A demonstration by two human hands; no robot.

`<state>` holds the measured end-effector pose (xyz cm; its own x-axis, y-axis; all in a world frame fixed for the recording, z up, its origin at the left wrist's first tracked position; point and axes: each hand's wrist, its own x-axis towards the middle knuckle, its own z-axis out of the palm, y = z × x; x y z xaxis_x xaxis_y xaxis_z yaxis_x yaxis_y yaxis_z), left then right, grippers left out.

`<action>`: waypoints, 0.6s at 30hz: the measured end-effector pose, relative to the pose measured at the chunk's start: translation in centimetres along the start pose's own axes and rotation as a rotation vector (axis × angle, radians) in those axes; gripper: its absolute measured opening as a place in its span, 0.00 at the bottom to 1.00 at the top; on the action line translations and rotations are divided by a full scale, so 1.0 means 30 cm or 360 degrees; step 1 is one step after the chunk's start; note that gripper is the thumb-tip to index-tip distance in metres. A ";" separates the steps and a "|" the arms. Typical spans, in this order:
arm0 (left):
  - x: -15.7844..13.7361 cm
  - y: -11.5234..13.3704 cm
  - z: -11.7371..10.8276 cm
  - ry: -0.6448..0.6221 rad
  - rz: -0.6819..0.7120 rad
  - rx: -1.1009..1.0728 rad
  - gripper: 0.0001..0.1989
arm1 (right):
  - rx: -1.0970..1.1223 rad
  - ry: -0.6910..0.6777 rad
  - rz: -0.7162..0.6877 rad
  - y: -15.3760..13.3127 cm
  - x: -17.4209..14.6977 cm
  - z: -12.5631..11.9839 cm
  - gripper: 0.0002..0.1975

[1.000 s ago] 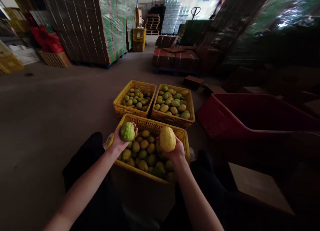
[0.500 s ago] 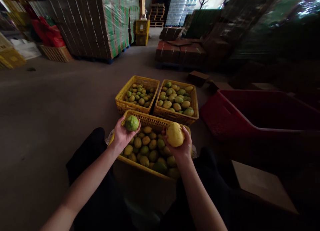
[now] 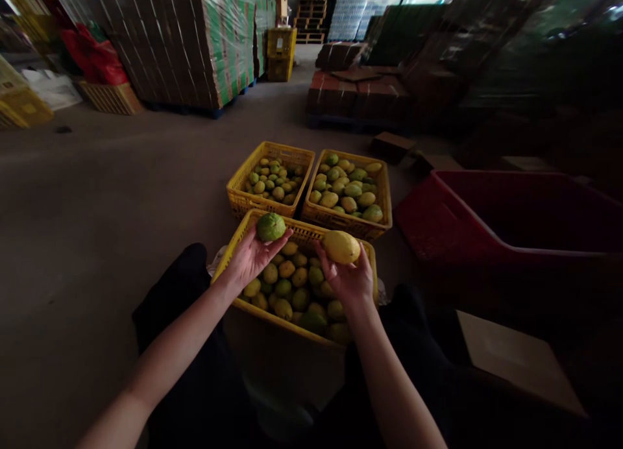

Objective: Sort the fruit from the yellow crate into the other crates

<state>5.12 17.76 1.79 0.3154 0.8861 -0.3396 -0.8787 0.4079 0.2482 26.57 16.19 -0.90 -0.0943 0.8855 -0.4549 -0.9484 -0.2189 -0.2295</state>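
Note:
My left hand [image 3: 254, 257] is palm up and carries a rounded, bumpy green fruit [image 3: 271, 227] near its fingertips. In my right hand [image 3: 348, 280], fingers curl around a larger, oval yellow fruit [image 3: 341, 247], lemon-like in look; the exact kind is not certain. Both hands hover over the near yellow crate [image 3: 287, 331], which holds many yellow and green fruits [image 3: 285, 269] of the same sort. My right hand and forearm hide part of its contents.
Two more yellow crates, a left one [image 3: 232, 193] and a right one [image 3: 348, 224], stand just beyond with similar fruit. A red bin [image 3: 428, 222] is to the right, and a cardboard box [image 3: 516, 355] lies nearer. Wrapped stacks [image 3: 233, 53] and stacked cartons [image 3: 360, 95] stand farther back.
My left hand has moved slightly right and up with the green fruit. The yellow fruit has turned in my right hand, now lying more lengthwise across the fingers. The view has tilted slightly down.

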 end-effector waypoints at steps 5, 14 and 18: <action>0.005 -0.002 -0.012 -0.0058 -0.0043 0.0077 0.23 | -0.0052 0.0018 0.0049 0.001 0.012 -0.009 0.24; -0.004 -0.024 -0.054 -0.0207 0.1016 0.1568 0.32 | -0.1050 -0.0169 -0.0732 0.019 0.021 -0.043 0.29; -0.017 -0.024 -0.071 -0.0409 0.1466 0.2306 0.31 | -0.1679 -0.0284 -0.1383 0.041 0.007 -0.047 0.38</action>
<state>4.83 16.53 -0.14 0.1077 0.8734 0.4750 0.1738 -0.4869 0.8560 25.81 15.53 -2.48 0.2913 0.9188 0.2662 -0.0529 0.2933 -0.9545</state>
